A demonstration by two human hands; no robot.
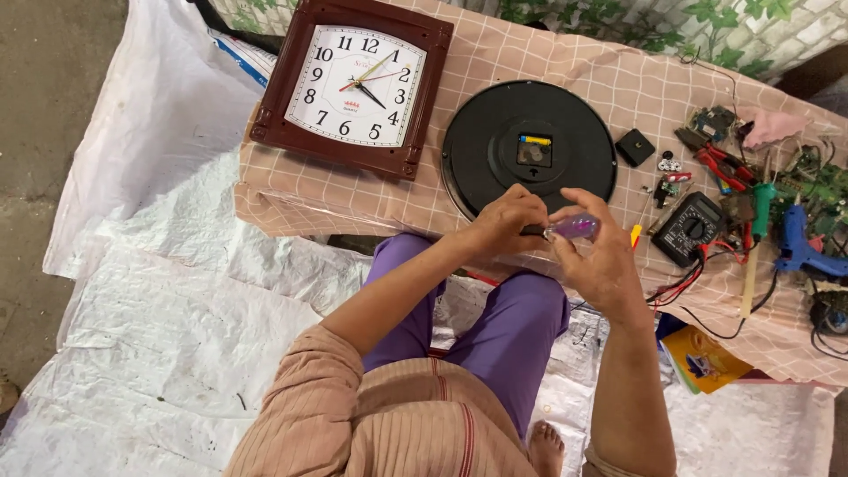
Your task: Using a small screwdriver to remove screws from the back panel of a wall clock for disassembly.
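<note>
Head view: low table [618, 88] under checked beige cloth, set on white plastic sheeting [159, 291] over concrete floor, leafy wall behind; left hand [503, 221] and right hand [601, 256] both gripped 1 clear-handled screwdriver [572, 229] just below the round black clock back [528, 150].

Just beyond the fingers [521, 205] the round black clock back [495, 150] fills the bench [609, 84]. To their right a multimeter [690, 228], pliers [720, 165] and blue glue gun [799, 247] crowd the way. Left of the fingers, bare cloth lies open below the square brown clock [353, 84].
</note>
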